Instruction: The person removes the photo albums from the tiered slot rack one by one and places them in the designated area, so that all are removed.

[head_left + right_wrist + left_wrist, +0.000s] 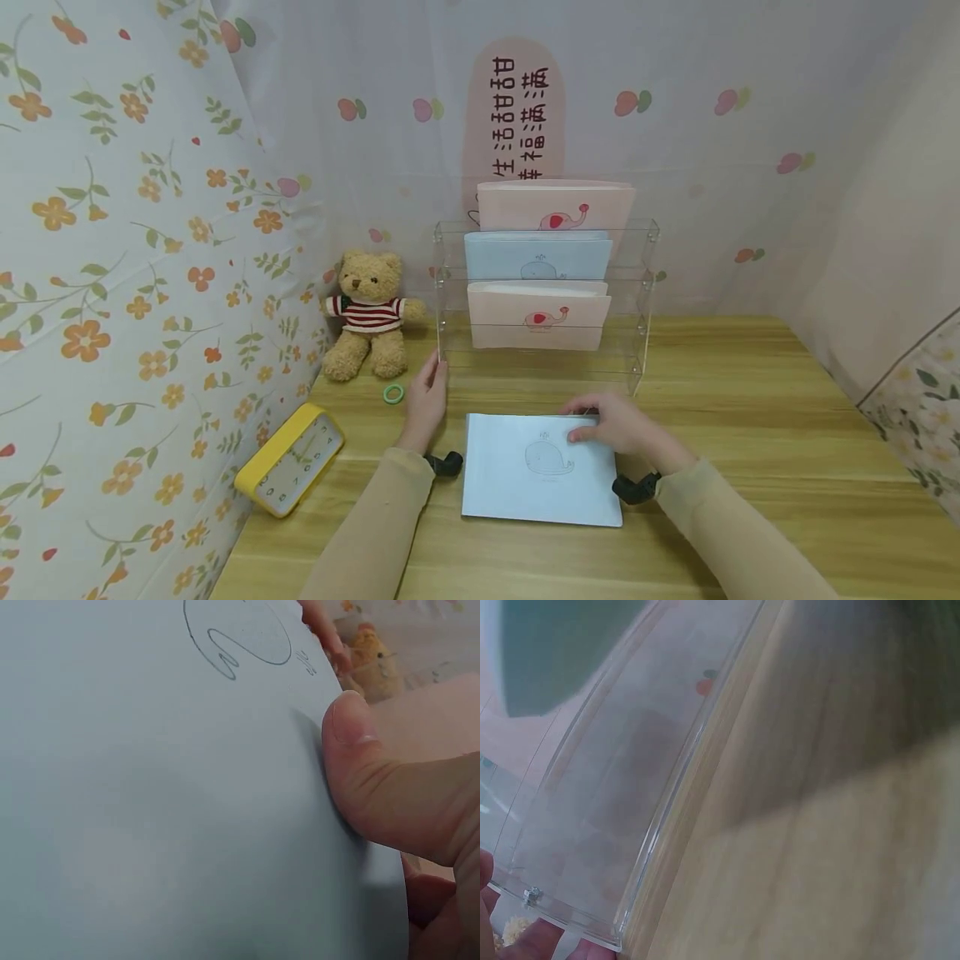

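Observation:
My right hand (624, 427) pinches the top edge of a light blue booklet (517, 492) with a whale drawing, thumb on its front and fingers behind, as the right wrist view shows. The booklet is in front of a clear acrylic rack (647, 333). At the rack's lower left side, my left hand (425, 406) grips the side panel (570, 919) between thumb and fingers. Three booklets stand in the rack's tiers: a pink elephant one (517, 200) on top, a blue whale one (498, 260) in the middle, and another pink elephant one (495, 321) lowest.
A teddy bear (369, 312) in a striped sweater sits left of the rack. Near it lies a green ring (393, 393). A yellow clock (292, 457) stands at the left, beside a floral curtain (150, 292). The wooden table (765, 467) extends to the right.

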Demonstrator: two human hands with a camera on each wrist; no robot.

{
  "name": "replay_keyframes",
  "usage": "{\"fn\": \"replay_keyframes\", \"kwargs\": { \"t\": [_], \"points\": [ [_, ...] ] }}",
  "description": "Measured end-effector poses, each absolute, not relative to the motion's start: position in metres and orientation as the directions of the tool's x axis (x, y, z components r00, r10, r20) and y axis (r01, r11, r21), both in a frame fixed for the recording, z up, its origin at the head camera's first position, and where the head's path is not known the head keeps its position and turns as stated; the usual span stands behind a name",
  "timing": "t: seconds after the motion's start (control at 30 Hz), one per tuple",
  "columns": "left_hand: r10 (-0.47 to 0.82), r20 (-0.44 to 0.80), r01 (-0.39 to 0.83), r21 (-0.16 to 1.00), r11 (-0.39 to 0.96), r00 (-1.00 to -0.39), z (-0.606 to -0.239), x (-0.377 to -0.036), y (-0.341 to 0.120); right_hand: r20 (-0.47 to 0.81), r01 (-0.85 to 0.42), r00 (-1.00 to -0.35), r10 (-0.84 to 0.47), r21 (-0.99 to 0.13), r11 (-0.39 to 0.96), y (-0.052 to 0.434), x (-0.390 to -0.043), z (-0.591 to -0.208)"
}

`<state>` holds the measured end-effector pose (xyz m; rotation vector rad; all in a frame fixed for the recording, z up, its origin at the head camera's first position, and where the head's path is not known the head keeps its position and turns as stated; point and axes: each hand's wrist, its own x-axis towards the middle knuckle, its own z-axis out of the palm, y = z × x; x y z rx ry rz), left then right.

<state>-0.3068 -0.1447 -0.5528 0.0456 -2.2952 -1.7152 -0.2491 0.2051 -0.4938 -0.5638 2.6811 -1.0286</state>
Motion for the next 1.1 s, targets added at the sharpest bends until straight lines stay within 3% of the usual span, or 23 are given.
{"fn": "replay_keyframes", "kwargs": {
  "t": [0.3,1.1],
  "points": [
    [-0.209,0.256,0.176,0.924,0.339,-0.944,-0.553,-0.306,-0.142,-0.102,-0.331,-0.858,-0.504,-0.64,0.693,0.204,-0.238,-0.508],
    [-0.191,0.208,0.143,0.941,0.308,-0.959,-0.553,-0.307,-0.145,-0.069,-0.333,-0.882,-0.466,-0.607,0.721,0.203,-0.234,-0.519]
  ]
}}
